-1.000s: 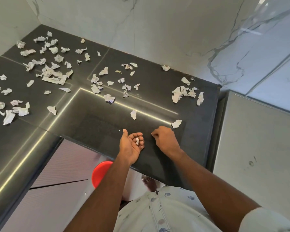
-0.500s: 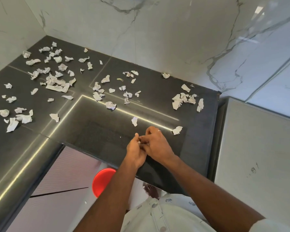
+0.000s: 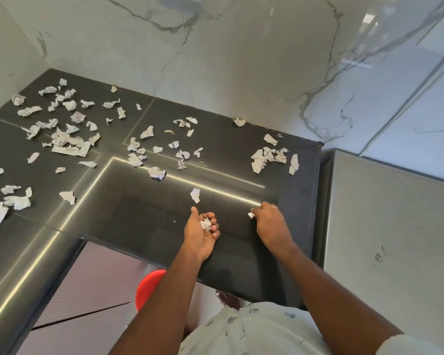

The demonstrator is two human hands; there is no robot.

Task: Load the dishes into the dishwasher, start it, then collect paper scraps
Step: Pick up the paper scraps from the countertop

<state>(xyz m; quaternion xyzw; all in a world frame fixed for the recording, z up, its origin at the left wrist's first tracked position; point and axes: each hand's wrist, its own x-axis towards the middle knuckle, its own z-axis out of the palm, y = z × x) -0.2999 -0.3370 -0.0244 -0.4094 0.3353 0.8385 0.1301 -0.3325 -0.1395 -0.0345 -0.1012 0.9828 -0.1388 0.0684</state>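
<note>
The left hand [image 3: 200, 233] cups crumpled paper scraps [image 3: 206, 224] palm-up. The right hand [image 3: 271, 222] pinches one scrap [image 3: 250, 215] above the dark counter [image 3: 144, 221].

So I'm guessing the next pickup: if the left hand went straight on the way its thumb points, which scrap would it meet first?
Probably the lone scrap just beyond the left hand; the countertop between them looks bare, though depth is hard to judge.

Kitchen corner with dark countertop [image 3: 144, 226].
White marble-veined walls [image 3: 241, 60] meet above it; a grey cabinet [image 3: 395, 239] stands right.
</note>
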